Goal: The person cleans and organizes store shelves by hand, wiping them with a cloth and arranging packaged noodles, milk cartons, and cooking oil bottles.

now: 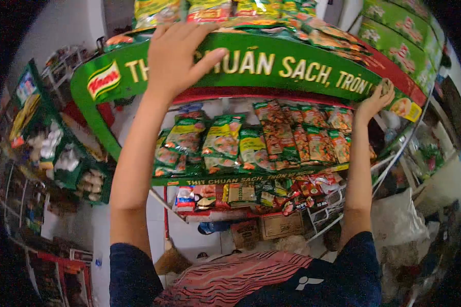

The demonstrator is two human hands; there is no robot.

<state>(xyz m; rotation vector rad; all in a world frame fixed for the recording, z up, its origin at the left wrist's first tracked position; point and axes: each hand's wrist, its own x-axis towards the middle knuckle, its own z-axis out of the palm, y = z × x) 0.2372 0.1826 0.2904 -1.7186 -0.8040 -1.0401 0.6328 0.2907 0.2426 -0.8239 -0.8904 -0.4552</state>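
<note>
A green sign board with yellow lettering runs across the top of a display rack. My left hand holds its upper edge at the left, the fingers hooked over the top and the thumb spread out along the front. At the board's right end, my right hand has its fingers curled against the surface. Something small and greyish shows at those fingertips, but I cannot make out what it is. Below the board, green and yellow seasoning packets and orange-patterned packets stand on the rack's shelf.
More packets lie above the board. Green cartons are stacked at the upper right. A lower shelf holds mixed packets, with a cardboard box beneath. Another rack stands at the left, and plastic bags hang at the right.
</note>
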